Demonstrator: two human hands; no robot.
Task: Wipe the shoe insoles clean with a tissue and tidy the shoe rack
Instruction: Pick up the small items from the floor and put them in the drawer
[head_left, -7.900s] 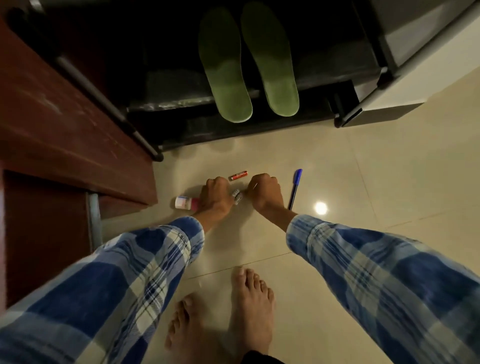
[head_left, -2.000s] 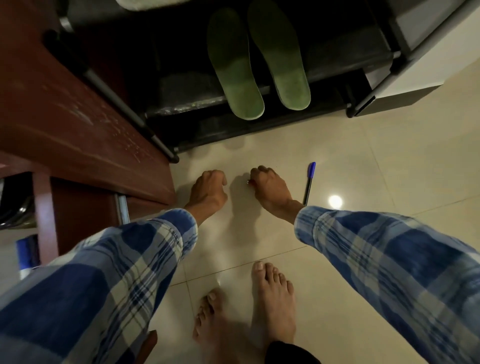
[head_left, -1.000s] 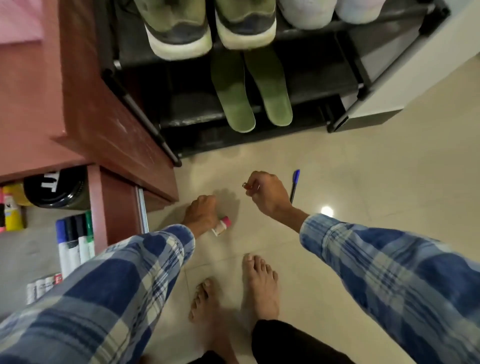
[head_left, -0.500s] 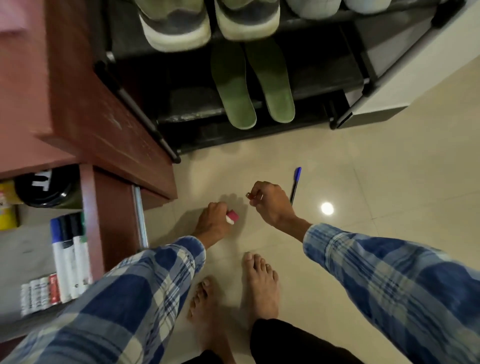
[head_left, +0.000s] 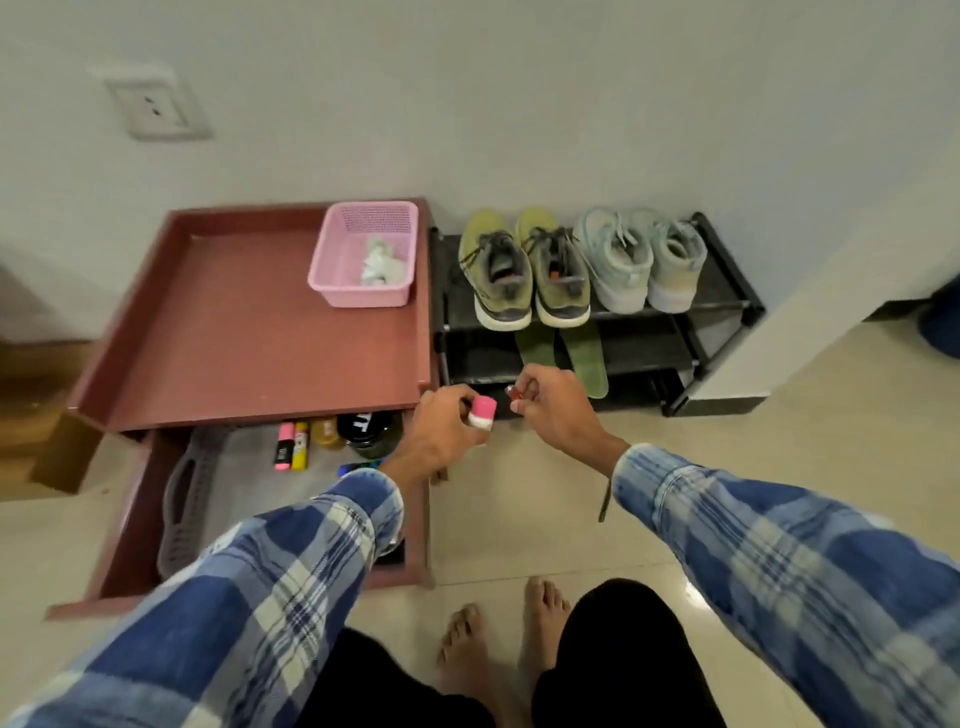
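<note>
Two green insoles (head_left: 584, 358) lie on the lower shelf of the black shoe rack (head_left: 722, 306). Olive sneakers (head_left: 522, 273) and pale blue sneakers (head_left: 641, 262) stand on the top shelf. My left hand (head_left: 444, 428) grips a small pink-and-white tube (head_left: 481, 412) in front of the rack's left end. My right hand (head_left: 550, 410) pinches a small red battery (head_left: 514, 392) beside it. A crumpled tissue (head_left: 381, 265) lies in the pink basket (head_left: 363, 254).
The red-brown low table (head_left: 249, 332) stands left of the rack, its drawer (head_left: 130, 525) pulled open with markers (head_left: 291, 452), a dark jar (head_left: 369, 428) and a grey tray (head_left: 179, 514) inside. A pen (head_left: 604, 501) peeks out under my right sleeve. My bare feet (head_left: 498, 654) stand on the tiled floor.
I have risen and the view has lifted from the floor to the whole rack and table. Both hands came up from the floor holding the tube and the battery.
</note>
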